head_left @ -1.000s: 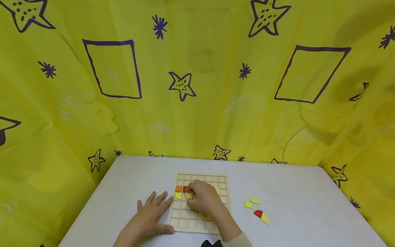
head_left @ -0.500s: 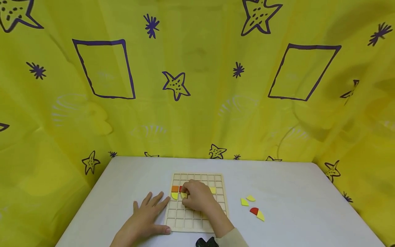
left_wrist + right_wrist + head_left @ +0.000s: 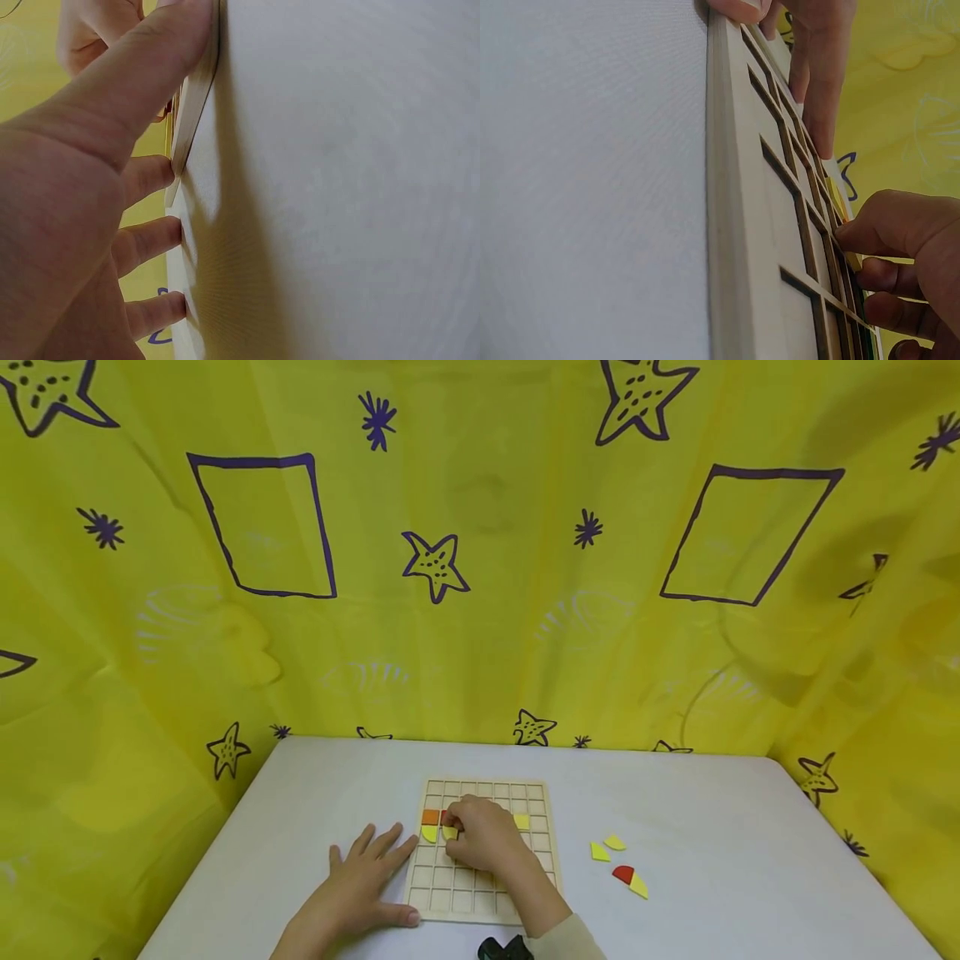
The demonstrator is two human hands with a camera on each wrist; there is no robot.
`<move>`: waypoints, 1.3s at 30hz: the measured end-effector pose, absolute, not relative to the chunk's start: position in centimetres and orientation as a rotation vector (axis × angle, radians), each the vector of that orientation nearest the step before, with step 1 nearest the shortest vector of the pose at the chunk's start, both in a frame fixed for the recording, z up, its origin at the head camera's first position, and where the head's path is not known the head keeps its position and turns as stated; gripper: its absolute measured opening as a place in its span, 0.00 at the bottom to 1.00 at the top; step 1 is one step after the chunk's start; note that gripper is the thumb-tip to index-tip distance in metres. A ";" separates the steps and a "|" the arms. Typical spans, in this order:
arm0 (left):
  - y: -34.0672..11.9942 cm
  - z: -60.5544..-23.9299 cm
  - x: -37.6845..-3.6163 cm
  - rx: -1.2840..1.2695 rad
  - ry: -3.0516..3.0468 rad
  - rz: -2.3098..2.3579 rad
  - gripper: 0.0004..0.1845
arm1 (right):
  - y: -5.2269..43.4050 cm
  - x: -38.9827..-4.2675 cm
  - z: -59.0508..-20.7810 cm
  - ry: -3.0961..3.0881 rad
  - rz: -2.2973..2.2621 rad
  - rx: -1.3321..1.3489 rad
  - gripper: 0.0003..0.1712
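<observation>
A pale wooden grid board (image 3: pixel 442 902) lies on the white table. My left hand (image 3: pixel 360 881) rests at its left edge with fingers spread; in the left wrist view the thumb (image 3: pixel 142 67) touches the board's side. Over the grid, my right hand (image 3: pixel 487 839) pinches a yellow quarter-circle tile (image 3: pixel 854 261) between thumb and fingers, at a cell in the second column. An orange square tile (image 3: pixel 430 817) and another yellow rounded tile (image 3: pixel 429 833) sit in the leftmost column. A red tile (image 3: pixel 445 817) is partly hidden by my fingers. A pale yellow tile (image 3: pixel 522 821) shows right of the hand.
Loose pieces lie on the table (image 3: pixel 712 843) right of the board: a yellow piece (image 3: pixel 599 852), a yellow quarter-circle (image 3: pixel 615 842), a red quarter-circle (image 3: pixel 623 874) and a yellow one (image 3: pixel 638 885) touching it. A black object (image 3: pixel 506 948) shows at the bottom edge. Yellow patterned cloth (image 3: pixel 480 652) surrounds the table.
The head view has shifted slightly. The right hand keeps its pinch at nearly the same cell, and the left hand stays in place by the board.
</observation>
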State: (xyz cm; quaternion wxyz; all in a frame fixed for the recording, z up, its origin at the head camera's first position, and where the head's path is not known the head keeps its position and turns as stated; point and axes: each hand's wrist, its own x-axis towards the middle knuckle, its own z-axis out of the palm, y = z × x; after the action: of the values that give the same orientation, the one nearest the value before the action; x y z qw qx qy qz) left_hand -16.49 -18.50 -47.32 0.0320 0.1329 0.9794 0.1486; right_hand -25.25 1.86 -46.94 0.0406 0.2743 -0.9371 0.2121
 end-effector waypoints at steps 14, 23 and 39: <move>-18.4 -47.2 -16.5 0.397 3.007 0.457 0.52 | 1.6 -25.2 -47.0 -2.882 0.649 0.825 0.12; -18.5 -47.1 -16.4 0.410 3.022 0.461 0.52 | 1.7 -25.1 -47.0 -2.848 0.648 0.835 0.13; -18.4 -47.1 -16.5 0.393 3.002 0.463 0.52 | 2.2 -25.0 -46.8 -2.841 0.617 0.879 0.12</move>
State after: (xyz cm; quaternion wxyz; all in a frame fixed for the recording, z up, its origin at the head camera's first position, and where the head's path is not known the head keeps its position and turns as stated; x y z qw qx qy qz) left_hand -16.52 -18.38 -47.06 0.0395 0.1281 0.9794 0.1512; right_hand -24.97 2.16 -46.78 0.0523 0.2892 -0.9341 0.2028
